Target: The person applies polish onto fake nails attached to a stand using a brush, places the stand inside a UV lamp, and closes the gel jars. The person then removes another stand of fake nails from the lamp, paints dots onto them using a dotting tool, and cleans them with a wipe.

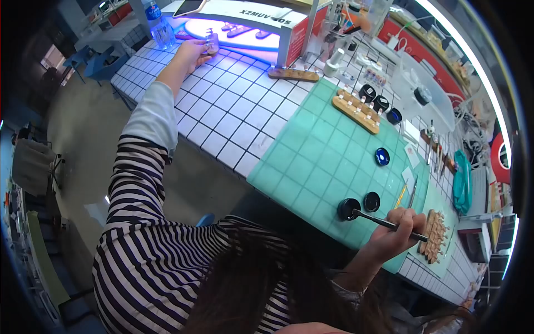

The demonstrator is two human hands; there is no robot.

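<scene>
My left hand (193, 54) reaches to the opening of a white lamp (245, 12) glowing violet. Its fingers are closed on a small nail-tip holder (212, 42) at the lamp's edge. More holders rest in the light inside. In my right hand (394, 235) is a dark-handled brush (384, 223), pinched and slanting left. Its tip goes into an open black jar (347, 210) on the green mat (311, 172); the bristles are hidden inside. Beside the jar lies a black lid (371, 201). A small dish of dark blue (382, 157) sits farther back.
A wooden rack with white tips (356, 112) stands near several small black jars. Another wooden strip (293, 74) lies by the lamp. At the right is a carved wooden holder (434, 236). A water bottle (159, 26) stands left of the lamp, and a yellow pencil-like tool (401, 196) lies flat.
</scene>
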